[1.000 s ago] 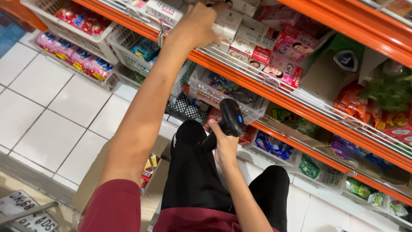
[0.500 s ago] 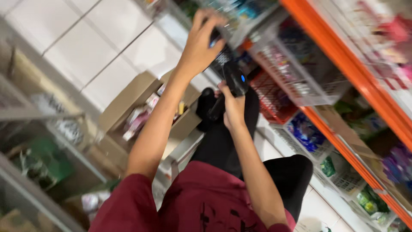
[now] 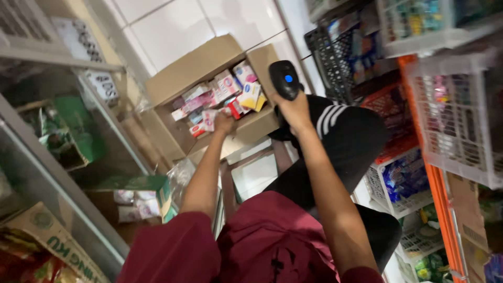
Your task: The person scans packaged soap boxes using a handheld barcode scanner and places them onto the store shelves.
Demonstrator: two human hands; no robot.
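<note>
My left hand (image 3: 224,123) reaches down into an open cardboard box (image 3: 199,68) on the floor and touches the small pink, white and red packages (image 3: 220,94) inside it; whether its fingers close on one I cannot tell. My right hand (image 3: 294,109) grips a black handheld scanner (image 3: 284,78) with a blue light, held over my black-trousered knee (image 3: 346,136) beside the box. I am in a dark red shirt, crouched between the box and the store shelves.
White wire baskets (image 3: 450,126) of packaged goods hang on orange shelving (image 3: 429,173) at the right. A black basket (image 3: 335,63) and a red one (image 3: 387,110) sit behind my knee. Glass-fronted shelving (image 3: 63,173) with green packs and a sack stands at the left. White floor tiles (image 3: 194,21) lie beyond the box.
My left hand has come down from the high shelf into the floor box. The view has swung down and left; my right hand keeps the scanner.
</note>
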